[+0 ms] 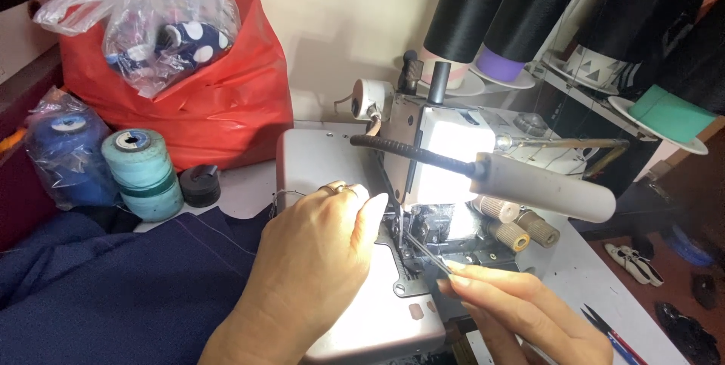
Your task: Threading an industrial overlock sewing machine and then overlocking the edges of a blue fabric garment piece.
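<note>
A white overlock sewing machine (445,146) stands in the middle, its work lamp lighting the needle area (411,233). My left hand (317,259), with a ring on one finger, rests on the machine bed beside the presser foot, fingertips touching the needle area. My right hand (521,308) pinches thin metal tweezers (427,253), whose tip reaches in toward the needle. Dark navy fabric (113,289) lies at the left, under my left wrist.
Large black thread cones (513,2) stand behind the machine on a rack. Two teal thread spools (143,172) and a bagged blue spool (68,153) sit at the left before a red plastic bag (226,100). Small scissors (612,331) lie at the lower right.
</note>
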